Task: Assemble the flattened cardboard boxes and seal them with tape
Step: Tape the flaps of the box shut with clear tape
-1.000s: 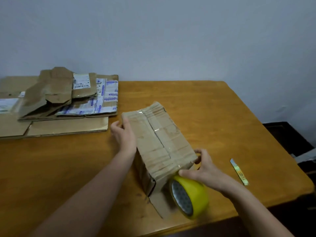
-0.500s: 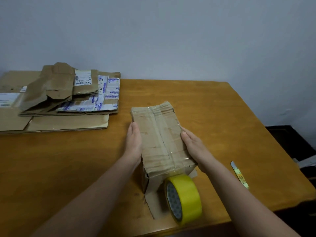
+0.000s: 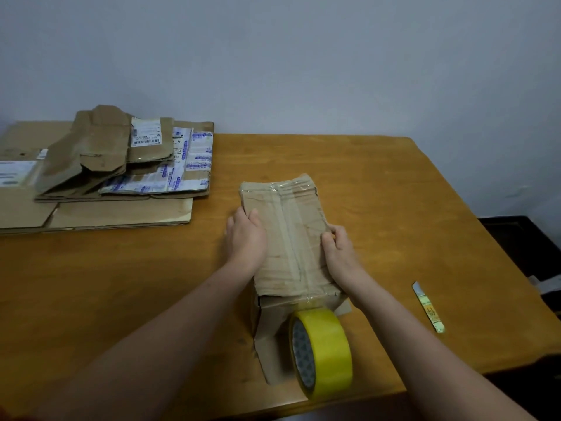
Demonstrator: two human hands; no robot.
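A small brown cardboard box (image 3: pixel 290 238) stands on the wooden table (image 3: pixel 394 192), with clear tape running along its top seam. My left hand (image 3: pixel 246 237) rests flat on the box's left top edge, fingers straight. My right hand (image 3: pixel 338 247) holds the right edge, its fingers curled over the top. A yellow tape roll (image 3: pixel 321 354) stands on edge at the box's near end, still joined to it by a strip of tape. The near flaps hang open below the roll.
A stack of flattened cardboard boxes (image 3: pixel 100 177) with labels lies at the back left. A small utility knife (image 3: pixel 428 306) lies to the right near the table edge. Dark furniture (image 3: pixel 522 247) stands beyond the right edge.
My right hand let go of the tape roll and moved up onto the box's right edge. My left hand shifted onto the box top. The box turned straighter towards me.
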